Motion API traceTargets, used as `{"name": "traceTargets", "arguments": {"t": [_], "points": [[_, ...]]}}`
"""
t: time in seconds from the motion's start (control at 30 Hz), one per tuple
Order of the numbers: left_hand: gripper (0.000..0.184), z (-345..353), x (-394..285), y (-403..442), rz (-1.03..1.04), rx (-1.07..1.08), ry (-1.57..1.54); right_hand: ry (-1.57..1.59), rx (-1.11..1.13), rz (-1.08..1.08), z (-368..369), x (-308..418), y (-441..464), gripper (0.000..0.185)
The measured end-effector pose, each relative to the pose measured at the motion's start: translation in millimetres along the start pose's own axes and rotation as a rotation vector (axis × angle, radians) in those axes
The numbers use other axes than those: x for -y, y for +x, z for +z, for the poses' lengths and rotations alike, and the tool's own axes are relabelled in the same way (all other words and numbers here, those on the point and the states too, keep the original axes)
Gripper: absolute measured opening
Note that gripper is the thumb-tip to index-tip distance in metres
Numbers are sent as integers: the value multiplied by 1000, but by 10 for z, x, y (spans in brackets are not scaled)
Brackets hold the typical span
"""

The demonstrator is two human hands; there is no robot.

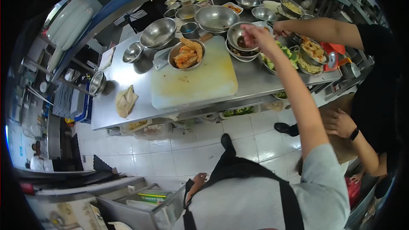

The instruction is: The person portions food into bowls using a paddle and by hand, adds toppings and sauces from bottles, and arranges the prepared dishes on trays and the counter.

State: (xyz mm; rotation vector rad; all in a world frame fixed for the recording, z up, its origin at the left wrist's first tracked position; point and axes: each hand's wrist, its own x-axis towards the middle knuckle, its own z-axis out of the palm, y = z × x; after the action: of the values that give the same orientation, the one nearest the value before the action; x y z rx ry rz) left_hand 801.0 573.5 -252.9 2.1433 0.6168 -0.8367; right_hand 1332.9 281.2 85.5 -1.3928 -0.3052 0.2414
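Near left hand [199, 180], green box [154, 195], blurry lettering [152, 199]

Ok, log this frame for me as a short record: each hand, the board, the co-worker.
Right hand: at a metal bowl with dark contents; contact unclear
Left hand: low beside the body, nothing visibly held
Cutting board: on the steel table, carrying a bowl of fried food
Co-worker: at right, wearing a black wristband

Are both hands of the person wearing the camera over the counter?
No: the right hand is over the counter, at a bowl, but the left hand is down low, away from it.
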Motion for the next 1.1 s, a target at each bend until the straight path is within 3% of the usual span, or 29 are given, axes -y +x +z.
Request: {"name": "traceTargets", "arguments": {"t": [0.17,0.23,0.27,0.4,0.53,0.63,0.7,0.8,1.1], "points": [[32,-236,225,848,36,41,-419,-144,-233,131,-512,-315,1656,31],[32,-460,50,1007,-81,21,-612,-277,-286,147,-859,-594,2194,31],[33,-636,-103,1041,-242,34,-717,-405,-224,132,-1111,-824,2461,25],[32,-964,-396,1031,-131,-198,-886,-289,-433,303,-1474,-1279,3167,21],[29,-898,-410,755,-273,-353,-896,-281,-516,400,-1780,-1796,3917,31],[26,-538,-346,435,-449,-414,-943,-462,-419,358,-2352,-2398,4597,41],[29,-3,-15,270,-373,-299,-715,-472,-649,277,-1763,-1968,4207,47],[31,484,-299,145,-426,-163,-557,-525,-634,263,-1785,-1856,4220,47],[37,797,-742,689,-364,-91,-676,-653,-570,186,-1812,-1707,4165,47]]}}
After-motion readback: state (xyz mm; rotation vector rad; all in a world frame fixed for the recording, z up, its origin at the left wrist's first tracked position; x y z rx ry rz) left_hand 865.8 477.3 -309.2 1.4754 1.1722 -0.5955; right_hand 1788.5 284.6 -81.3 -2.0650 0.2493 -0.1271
